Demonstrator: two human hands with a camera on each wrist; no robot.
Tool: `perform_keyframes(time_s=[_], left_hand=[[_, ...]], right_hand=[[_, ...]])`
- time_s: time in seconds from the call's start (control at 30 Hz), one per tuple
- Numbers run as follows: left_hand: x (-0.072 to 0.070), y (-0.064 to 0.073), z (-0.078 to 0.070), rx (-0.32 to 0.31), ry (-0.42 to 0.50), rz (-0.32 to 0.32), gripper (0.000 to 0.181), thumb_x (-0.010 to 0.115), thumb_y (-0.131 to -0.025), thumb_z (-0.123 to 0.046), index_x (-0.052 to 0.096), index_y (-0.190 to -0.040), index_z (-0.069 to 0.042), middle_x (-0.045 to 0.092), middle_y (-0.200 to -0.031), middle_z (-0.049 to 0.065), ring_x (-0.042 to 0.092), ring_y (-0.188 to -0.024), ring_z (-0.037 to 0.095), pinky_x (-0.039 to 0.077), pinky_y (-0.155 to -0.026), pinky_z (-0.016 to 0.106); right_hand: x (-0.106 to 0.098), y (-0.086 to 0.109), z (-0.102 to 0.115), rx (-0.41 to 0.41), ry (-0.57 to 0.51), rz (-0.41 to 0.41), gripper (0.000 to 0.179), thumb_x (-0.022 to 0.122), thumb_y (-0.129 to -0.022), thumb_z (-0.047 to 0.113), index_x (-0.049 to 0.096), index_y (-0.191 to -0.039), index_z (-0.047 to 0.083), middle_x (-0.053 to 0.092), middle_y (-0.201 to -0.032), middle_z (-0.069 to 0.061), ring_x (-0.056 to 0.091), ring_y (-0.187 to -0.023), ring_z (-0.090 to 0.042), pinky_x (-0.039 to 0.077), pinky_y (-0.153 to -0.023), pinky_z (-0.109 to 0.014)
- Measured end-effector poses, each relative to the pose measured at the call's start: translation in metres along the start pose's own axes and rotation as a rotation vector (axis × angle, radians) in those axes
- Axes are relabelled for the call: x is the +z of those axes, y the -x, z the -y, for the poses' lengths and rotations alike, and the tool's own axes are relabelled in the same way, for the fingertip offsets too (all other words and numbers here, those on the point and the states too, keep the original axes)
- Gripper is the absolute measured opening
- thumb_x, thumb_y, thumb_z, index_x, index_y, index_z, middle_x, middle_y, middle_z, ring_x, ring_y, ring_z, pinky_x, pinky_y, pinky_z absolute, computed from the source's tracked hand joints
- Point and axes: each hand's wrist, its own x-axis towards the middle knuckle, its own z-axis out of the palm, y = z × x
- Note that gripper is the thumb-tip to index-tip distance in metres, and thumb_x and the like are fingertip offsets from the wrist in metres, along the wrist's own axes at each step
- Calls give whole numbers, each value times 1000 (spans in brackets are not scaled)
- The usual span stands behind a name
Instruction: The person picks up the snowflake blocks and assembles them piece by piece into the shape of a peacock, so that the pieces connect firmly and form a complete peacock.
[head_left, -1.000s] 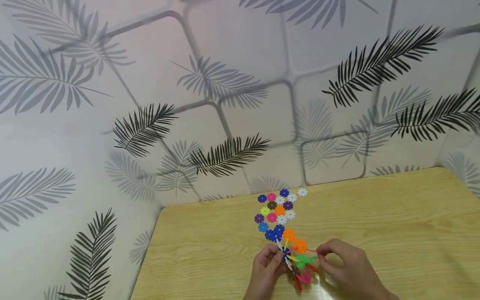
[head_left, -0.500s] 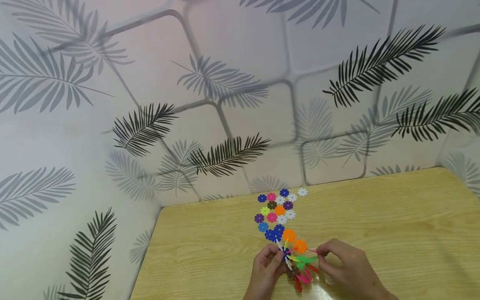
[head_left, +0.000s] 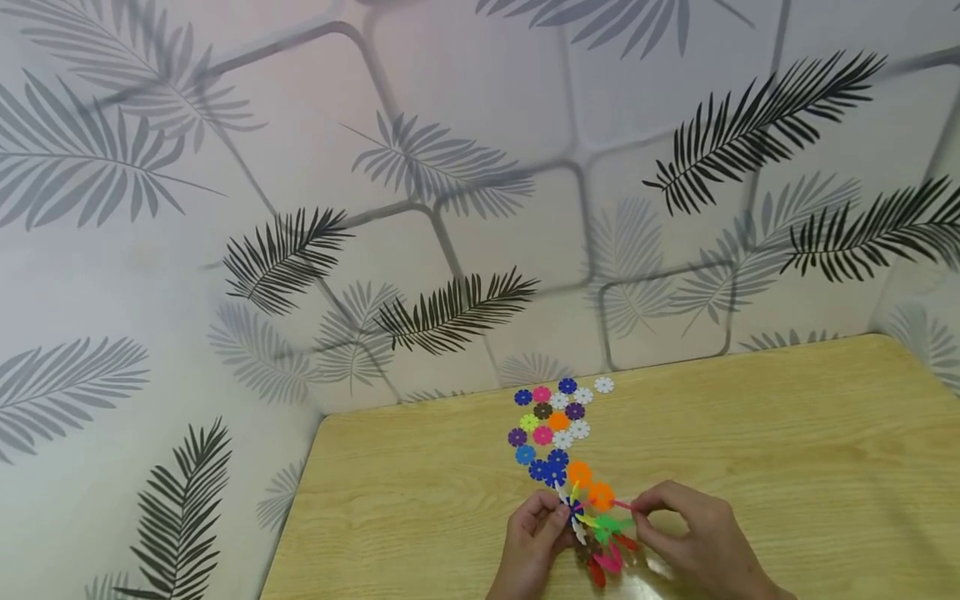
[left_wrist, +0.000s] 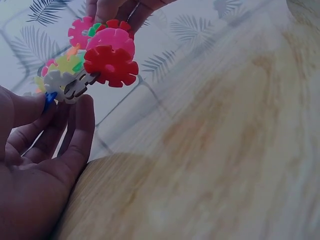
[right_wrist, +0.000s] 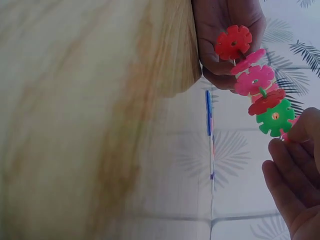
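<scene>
My left hand (head_left: 528,537) pinches a dark blue notched disc (head_left: 575,509) at the left side of a cluster of interlocked plastic snowflake discs. Thumb and index finger of my right hand (head_left: 701,529) pinch a pink disc (head_left: 622,504), seen edge-on, at the cluster's right side. Between the hands, green (head_left: 609,528), yellow, white, brown, pink and red discs stick out at various angles. In the left wrist view, a red disc (left_wrist: 111,72) faces the camera, with white ones near the left fingertips. From the right wrist, a green disc (right_wrist: 266,121) shows close to my right fingertips.
Loose flat discs lie on the wood-grain table (head_left: 420,500) beyond the hands, among them a white disc (head_left: 603,385), a light blue disc (head_left: 525,455) and an orange disc (head_left: 601,497). A leaf-patterned wall (head_left: 495,225) stands behind the table's far edge.
</scene>
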Motion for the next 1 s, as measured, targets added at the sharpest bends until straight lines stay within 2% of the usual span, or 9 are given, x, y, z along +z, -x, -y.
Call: perform_keyframes(time_s=[0.1,0.23,0.33,0.4,0.53,0.67,0.77,0.87,1.0], left_hand=[[0,0,0,-2,-23,-4,44,59,-111,-9,36,-121,28,66,-98,-11,66,-89,1,63,-85,22],[-1,-1,2,9,-71,-1,42,58,-111,-8,37,-117,28,67,-96,-13,66,-87,-1,62,-84,20],[-1,-1,2,26,-118,9,41,58,-111,-7,39,-116,29,69,-96,-13,68,-89,-2,62,-85,19],[-1,-1,1,34,-151,16,40,58,-112,-8,41,-115,28,69,-97,-12,69,-91,-2,62,-86,19],[0,0,-1,31,-193,28,39,58,-112,-10,45,-114,27,70,-102,-4,72,-96,0,63,-88,20],[0,-1,-1,22,-221,25,37,59,-112,-10,48,-113,26,72,-107,8,72,-96,1,62,-90,20],[-1,-1,0,22,-247,27,36,58,-112,-10,50,-113,25,72,-106,5,71,-96,0,60,-90,19],[-2,-2,1,25,-280,30,34,58,-112,-11,52,-111,23,67,-102,-4,67,-95,-1,57,-88,17],[-2,-1,0,32,-325,20,31,60,-111,-11,55,-107,19,61,-97,-4,60,-89,0,50,-84,16]], right_hand=[[0,0,-2,-34,-15,7,43,90,-67,-15,77,-95,15,79,-88,6,75,-79,-3,58,-76,-10],[-2,-4,-5,-117,-11,28,3,81,-100,16,80,-100,14,81,-92,2,76,-81,-7,59,-76,-11],[-4,-7,-6,-154,8,46,38,55,-113,40,81,-102,14,82,-93,2,77,-81,-8,60,-75,-11],[-6,-9,-5,-157,17,65,40,54,-113,40,82,-101,14,82,-93,3,78,-81,-8,59,-75,-10],[-11,-12,-4,-138,7,107,21,68,-109,28,82,-103,13,83,-96,3,79,-83,-9,59,-79,-8],[-12,-13,-10,-164,-17,109,25,62,-111,28,81,-105,14,83,-97,2,79,-85,-10,58,-83,-7],[-10,-13,-16,-206,-33,100,36,53,-114,34,81,-107,13,82,-97,1,79,-84,-10,58,-84,-7],[-10,-13,-20,-229,-43,109,36,52,-114,34,81,-107,13,82,-97,2,79,-85,-10,58,-86,-7],[-12,-16,-20,-242,-35,131,36,52,-115,33,81,-106,14,82,-99,5,78,-87,-8,58,-87,-7]])
